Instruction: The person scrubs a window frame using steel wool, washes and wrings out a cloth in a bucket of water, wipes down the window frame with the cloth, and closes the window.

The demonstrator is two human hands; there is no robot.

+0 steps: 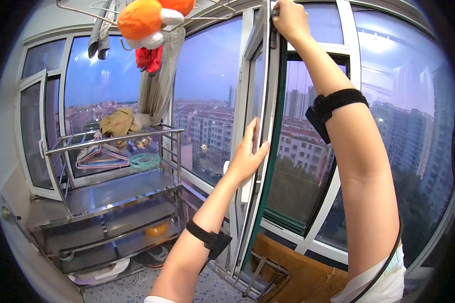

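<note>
An opened white-framed window sash (273, 96) stands edge-on in front of me. My left hand (246, 157) lies against its side at mid-height, with fingers stretched upward and thumb apart near the sash's edge. Up at the top of the sash, my right hand (291, 21) is closed, fingers curled. A small dark thing (274, 30) pokes out beside those fingers, along the frame; its kind is unclear. Both forearms wear a black strap, one on the left (207, 237) and one on the right (336, 108).
A metal rack (114, 189) with shelves stands at left, holding hangers (102, 157) and a brown crumpled bag (117, 122). Orange plush things (140, 22) hang overhead. Below the window opening is a brown panel (308, 270). Another sash (35, 136) stands open at far left.
</note>
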